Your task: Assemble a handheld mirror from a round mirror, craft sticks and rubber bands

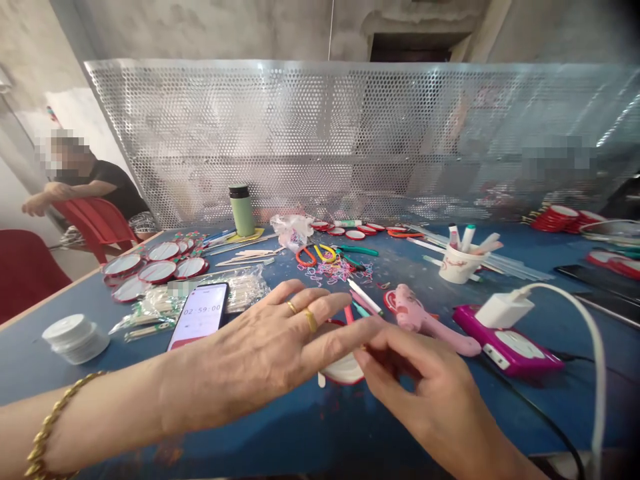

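My left hand (285, 333), with two gold rings, reaches over the table, palm down and fingers stretched out. Its index fingertip meets my right hand (425, 370), whose thumb and fingers are pinched together there. Whatever that pinch holds, if anything, is hidden. Below both hands lies a round white disc with a red rim (345, 370), partly covered. The rounded end of a wooden stick (321, 380) pokes out at its edge. Just beyond are a white marker (364, 296) and a pink glue gun (425, 323).
A phone (200, 317) showing a timer leans on bagged sticks at left, near a white jar (75, 339). Red-rimmed discs (157, 272) are piled behind. A paper cup (457, 265) and purple power strip (510, 343) with cables stand right. Perforated metal (300, 133) bounds the back.
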The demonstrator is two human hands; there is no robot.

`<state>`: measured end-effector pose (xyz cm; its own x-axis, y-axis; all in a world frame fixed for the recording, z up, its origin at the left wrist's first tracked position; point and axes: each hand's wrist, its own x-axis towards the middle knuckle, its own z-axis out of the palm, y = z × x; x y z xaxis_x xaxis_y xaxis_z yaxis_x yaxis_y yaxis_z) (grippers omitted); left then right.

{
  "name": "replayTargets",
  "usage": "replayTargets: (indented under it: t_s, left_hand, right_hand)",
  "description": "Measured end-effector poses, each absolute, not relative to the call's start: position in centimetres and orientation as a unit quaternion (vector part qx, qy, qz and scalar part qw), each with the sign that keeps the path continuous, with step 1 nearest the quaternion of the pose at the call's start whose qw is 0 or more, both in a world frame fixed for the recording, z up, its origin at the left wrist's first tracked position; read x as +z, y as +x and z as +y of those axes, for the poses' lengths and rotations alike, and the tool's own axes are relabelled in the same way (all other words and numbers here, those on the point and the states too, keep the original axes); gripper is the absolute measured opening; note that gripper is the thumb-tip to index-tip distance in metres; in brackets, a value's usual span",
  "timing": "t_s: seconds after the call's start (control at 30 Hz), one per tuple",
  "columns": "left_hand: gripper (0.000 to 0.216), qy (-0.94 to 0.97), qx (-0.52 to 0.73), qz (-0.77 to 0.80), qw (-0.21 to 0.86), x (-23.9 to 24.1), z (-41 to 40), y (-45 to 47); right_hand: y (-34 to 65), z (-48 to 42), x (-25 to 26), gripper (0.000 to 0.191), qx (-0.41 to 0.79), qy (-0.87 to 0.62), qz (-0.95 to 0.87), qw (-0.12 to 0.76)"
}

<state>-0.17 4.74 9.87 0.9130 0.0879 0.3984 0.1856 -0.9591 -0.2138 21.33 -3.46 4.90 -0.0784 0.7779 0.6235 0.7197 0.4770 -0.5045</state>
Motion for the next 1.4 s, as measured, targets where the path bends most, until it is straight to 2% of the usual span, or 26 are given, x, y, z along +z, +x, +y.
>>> replayTargets:
  t_s: [0.1,0.17,0.3,0.4,0.53,0.67,0.83,0.93,1.07,1.17,1.23,1.4]
  left_hand:
    - [0.066,-0.949,-0.236,-0.179,0.108,8.9,4.2,-1.8]
    - [0.067,-0.931,-0.271,-0.228,0.087,7.7,4.1,-2.7]
    - [0.047,-0.938,-0.27,-0.215,0.023,5.2,3.9,-2.9]
    - [0.04,-0.931,-0.305,-0.2,0.004,4.4,3.4,-2.5]
    - [0.03,-0.918,-0.341,-0.193,0.061,4.3,2.8,-2.6]
    - [0.027,-0.928,-0.317,-0.147,0.13,4.3,2.0,-2.9]
    - [0.028,-0.913,-0.325,-0.073,0.235,4.1,1.4,-2.7]
    - [0.03,-0.908,-0.336,-0.07,0.239,3.5,1.3,-2.7]
    - [0.036,-0.922,-0.337,-0.083,0.171,2.7,1.4,-3.1]
    - [0.037,-0.929,-0.336,-0.085,0.128,2.6,1.3,-3.2]
    - [0.034,-0.935,-0.325,-0.094,0.102,2.8,1.3,-2.9]
    - [0.021,-0.935,-0.34,-0.098,-0.009,3.7,1.5,-1.6]
  right_hand:
    - [21.6,-4.9,4.7,0.007,-0.239,-0.449,-0.753,0.417]
    - [21.5,-5.9,4.4,0.015,-0.33,-0.409,-0.768,0.367]
    - [20.7,-6.7,3.6,0.016,-0.367,-0.392,-0.766,0.354]
    - [20.6,-6.2,3.2,0.017,-0.375,-0.347,-0.779,0.363]
    - [21.4,-5.6,3.4,0.018,-0.388,-0.318,-0.802,0.324]
    - [21.9,-5.6,3.5,0.018,-0.407,-0.286,-0.815,0.296]
    - [21.0,-5.9,3.2,0.015,-0.372,-0.328,-0.807,0.32]
    - [20.9,-5.7,3.2,0.016,-0.338,-0.312,-0.819,0.344]
    - [21.4,-5.4,3.6,0.018,-0.237,-0.332,-0.827,0.388]
    - [21.4,-5.3,4.0,0.011,-0.173,-0.366,-0.825,0.395]
    - [21.2,-5.3,4.4,0.005,-0.149,-0.364,-0.83,0.396]
    - [21.0,-5.7,5.2,0.012,-0.098,-0.361,-0.839,0.396]
